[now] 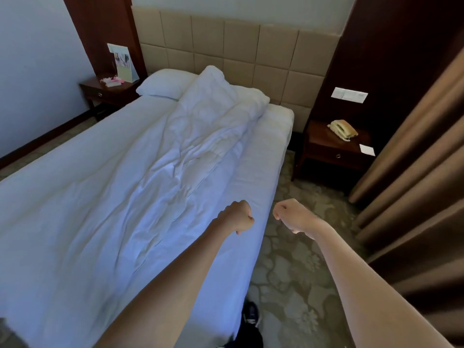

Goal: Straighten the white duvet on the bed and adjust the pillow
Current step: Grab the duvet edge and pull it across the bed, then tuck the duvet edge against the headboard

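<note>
Across the bed (75,197), white duvet (190,156) bunched into a long crumpled ridge running diagonally from the headboard end down toward the near edge, full of soft creases and folds. Flatter and smoother on the left half, pretty rumpled through the middle. Top end heaped up puffy against the padded headboard (251,46), which is beige, quilted in square panels. Bare strip of white fitted sheet (271,136) showing along the right side of the mattress.

White pillow (163,84) up at the left of the headboard end, plump and rounded, partly tucked under the duvet's heap.

Left hand (237,217) out in front over the right edge of the bed, fingers curled into a loose fist, gripping nothing, forearm stretched long and straight. Right hand (292,216) just beside it, over the patterned carpet (296,285), also balled up with nothing in it, wrist bent slightly down. Both knuckles-forward, close but apart.

Dark wooden nightstand (334,149) on the right, tabletop carrying a cream corded phone (342,129) and a small white notepad (367,149). Another dark nightstand (108,92) on the left with a standing card (123,64). Heavy tan curtain (414,159) in vertical folds at far right. Dark shoe (249,315) poking out by the bed's edge.
</note>
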Action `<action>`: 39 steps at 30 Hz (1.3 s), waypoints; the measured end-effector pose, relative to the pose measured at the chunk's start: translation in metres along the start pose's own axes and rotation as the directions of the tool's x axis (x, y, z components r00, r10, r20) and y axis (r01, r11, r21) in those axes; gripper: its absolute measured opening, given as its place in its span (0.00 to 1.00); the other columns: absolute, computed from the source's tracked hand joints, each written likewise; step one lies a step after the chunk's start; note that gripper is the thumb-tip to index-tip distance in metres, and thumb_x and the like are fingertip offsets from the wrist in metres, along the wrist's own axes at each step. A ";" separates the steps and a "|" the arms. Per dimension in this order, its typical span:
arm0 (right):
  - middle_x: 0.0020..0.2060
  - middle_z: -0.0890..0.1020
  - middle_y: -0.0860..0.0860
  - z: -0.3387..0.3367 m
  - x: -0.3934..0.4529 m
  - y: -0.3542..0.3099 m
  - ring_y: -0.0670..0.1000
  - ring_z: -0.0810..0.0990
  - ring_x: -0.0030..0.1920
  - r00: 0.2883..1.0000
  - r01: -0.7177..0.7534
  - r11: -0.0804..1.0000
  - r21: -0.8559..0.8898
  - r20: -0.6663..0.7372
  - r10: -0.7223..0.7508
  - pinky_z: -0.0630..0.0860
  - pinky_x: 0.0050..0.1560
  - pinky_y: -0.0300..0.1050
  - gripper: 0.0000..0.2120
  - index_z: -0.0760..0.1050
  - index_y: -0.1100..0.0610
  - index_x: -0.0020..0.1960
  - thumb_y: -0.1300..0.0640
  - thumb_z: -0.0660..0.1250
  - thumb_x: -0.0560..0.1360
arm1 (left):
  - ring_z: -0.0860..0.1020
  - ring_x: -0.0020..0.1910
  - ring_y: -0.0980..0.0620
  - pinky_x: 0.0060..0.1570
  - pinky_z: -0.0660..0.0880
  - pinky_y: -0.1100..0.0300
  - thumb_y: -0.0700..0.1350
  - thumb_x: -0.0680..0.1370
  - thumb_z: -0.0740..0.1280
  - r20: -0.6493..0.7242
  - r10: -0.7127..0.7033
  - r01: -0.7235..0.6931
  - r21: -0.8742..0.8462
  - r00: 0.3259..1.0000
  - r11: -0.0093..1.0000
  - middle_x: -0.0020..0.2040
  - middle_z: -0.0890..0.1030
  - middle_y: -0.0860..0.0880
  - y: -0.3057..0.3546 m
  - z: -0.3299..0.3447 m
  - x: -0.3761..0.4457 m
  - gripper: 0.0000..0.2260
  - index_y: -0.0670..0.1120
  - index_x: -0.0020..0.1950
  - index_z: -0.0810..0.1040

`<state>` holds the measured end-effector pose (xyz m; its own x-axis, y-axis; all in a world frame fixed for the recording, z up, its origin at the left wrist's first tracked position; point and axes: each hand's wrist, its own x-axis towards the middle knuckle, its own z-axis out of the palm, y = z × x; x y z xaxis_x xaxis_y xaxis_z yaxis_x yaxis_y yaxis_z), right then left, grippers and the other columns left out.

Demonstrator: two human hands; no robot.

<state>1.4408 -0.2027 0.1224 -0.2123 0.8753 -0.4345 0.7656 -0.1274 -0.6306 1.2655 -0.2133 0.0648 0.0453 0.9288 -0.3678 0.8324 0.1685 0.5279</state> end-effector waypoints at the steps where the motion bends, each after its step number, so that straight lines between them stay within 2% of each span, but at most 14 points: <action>1: 0.25 0.65 0.49 -0.014 0.018 0.004 0.48 0.59 0.22 1.000 0.001 1.000 -0.006 -0.011 -0.001 0.58 0.23 0.37 0.15 0.68 0.56 0.36 0.63 0.50 0.78 | 0.84 0.35 0.45 0.49 0.82 0.49 0.44 0.71 0.59 -0.001 0.001 -0.001 -0.010 1.000 1.000 0.36 0.85 0.43 0.008 -0.004 0.019 0.11 0.41 0.44 0.79; 5: 0.27 0.69 0.50 -0.069 0.093 0.003 0.49 0.64 0.24 0.999 0.001 0.998 -0.055 -0.038 -0.003 0.61 0.24 0.38 0.15 0.73 0.58 0.39 0.61 0.51 0.79 | 0.84 0.37 0.44 0.49 0.82 0.48 0.45 0.72 0.60 -0.024 -0.034 0.032 -0.064 0.999 0.997 0.38 0.85 0.42 0.034 -0.029 0.092 0.12 0.40 0.44 0.80; 10: 0.30 0.72 0.49 -0.130 0.167 0.001 0.48 0.67 0.27 0.997 0.062 0.996 -0.071 -0.047 -0.065 0.62 0.27 0.40 0.18 0.75 0.56 0.36 0.60 0.52 0.80 | 0.84 0.36 0.43 0.47 0.82 0.47 0.42 0.71 0.60 -0.084 -0.059 0.052 -0.075 0.995 0.996 0.37 0.85 0.42 0.065 -0.061 0.175 0.12 0.39 0.43 0.81; 13: 0.32 0.75 0.50 -0.159 0.203 0.010 0.48 0.68 0.28 0.999 0.045 0.996 -0.071 -0.017 -0.046 0.63 0.27 0.39 0.18 0.77 0.56 0.39 0.60 0.52 0.80 | 0.84 0.35 0.46 0.47 0.82 0.48 0.42 0.74 0.61 -0.071 -0.062 0.054 -0.113 0.995 0.992 0.38 0.85 0.43 0.087 -0.069 0.208 0.10 0.40 0.43 0.81; 19: 0.27 0.71 0.51 -0.201 0.284 0.030 0.48 0.64 0.24 0.996 0.067 0.997 -0.036 0.065 -0.065 0.60 0.24 0.39 0.18 0.75 0.55 0.37 0.60 0.52 0.81 | 0.85 0.34 0.48 0.49 0.82 0.51 0.40 0.73 0.59 -0.055 -0.167 0.160 -0.116 0.984 0.980 0.38 0.85 0.43 0.110 -0.071 0.280 0.10 0.40 0.44 0.80; 22: 0.27 0.70 0.50 -0.223 0.333 0.040 0.48 0.65 0.25 0.991 0.085 0.996 -0.040 0.110 -0.080 0.61 0.22 0.36 0.19 0.75 0.55 0.37 0.60 0.52 0.81 | 0.85 0.40 0.46 0.52 0.81 0.52 0.37 0.74 0.59 -0.018 -0.217 0.215 -0.084 0.976 0.973 0.43 0.86 0.41 0.128 -0.070 0.317 0.12 0.35 0.50 0.81; 25: 0.30 0.72 0.49 -0.251 0.381 0.045 0.47 0.69 0.29 0.976 0.135 0.989 -0.055 0.179 -0.123 0.63 0.27 0.38 0.19 0.76 0.54 0.38 0.59 0.52 0.82 | 0.85 0.42 0.45 0.51 0.81 0.52 0.35 0.75 0.59 -0.038 -0.281 0.276 -0.096 0.959 0.956 0.45 0.86 0.38 0.143 -0.074 0.355 0.13 0.32 0.52 0.80; 28: 0.31 0.72 0.47 -0.284 0.426 0.048 0.46 0.68 0.32 0.956 0.202 0.976 -0.077 0.232 -0.179 0.63 0.30 0.39 0.19 0.77 0.53 0.38 0.58 0.52 0.82 | 0.85 0.37 0.46 0.49 0.82 0.50 0.36 0.74 0.60 -0.096 -0.334 0.318 -0.148 0.938 0.936 0.41 0.86 0.39 0.161 -0.080 0.388 0.12 0.34 0.50 0.80; 33: 0.31 0.72 0.46 -0.332 0.489 0.044 0.45 0.69 0.32 0.922 0.289 0.955 -0.064 0.286 -0.260 0.63 0.30 0.39 0.19 0.78 0.53 0.39 0.59 0.52 0.81 | 0.85 0.36 0.47 0.49 0.82 0.52 0.38 0.75 0.60 -0.188 -0.376 0.340 -0.198 0.907 0.919 0.39 0.86 0.40 0.193 -0.096 0.433 0.11 0.35 0.48 0.80; 36: 0.31 0.74 0.45 -0.342 0.524 0.036 0.46 0.71 0.33 0.911 0.328 0.942 -0.069 0.286 -0.296 0.65 0.30 0.39 0.18 0.80 0.55 0.41 0.60 0.53 0.80 | 0.85 0.35 0.48 0.50 0.82 0.52 0.40 0.76 0.61 -0.204 -0.419 0.374 -0.226 0.885 0.899 0.40 0.86 0.42 0.197 -0.101 0.453 0.08 0.41 0.48 0.79; 39: 0.33 0.75 0.47 -0.340 0.558 0.025 0.48 0.72 0.34 0.885 0.350 0.934 -0.076 0.353 -0.303 0.65 0.30 0.39 0.17 0.81 0.56 0.44 0.60 0.53 0.79 | 0.85 0.34 0.50 0.50 0.82 0.51 0.40 0.77 0.62 -0.195 -0.478 0.430 -0.243 0.857 0.870 0.40 0.86 0.43 0.188 -0.106 0.477 0.06 0.43 0.47 0.79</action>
<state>1.5478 0.4409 0.0833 -0.6340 0.6487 -0.4210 0.6869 0.2224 -0.6919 1.3850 0.2964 0.0697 -0.4667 0.7796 -0.4177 0.6096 0.6257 0.4868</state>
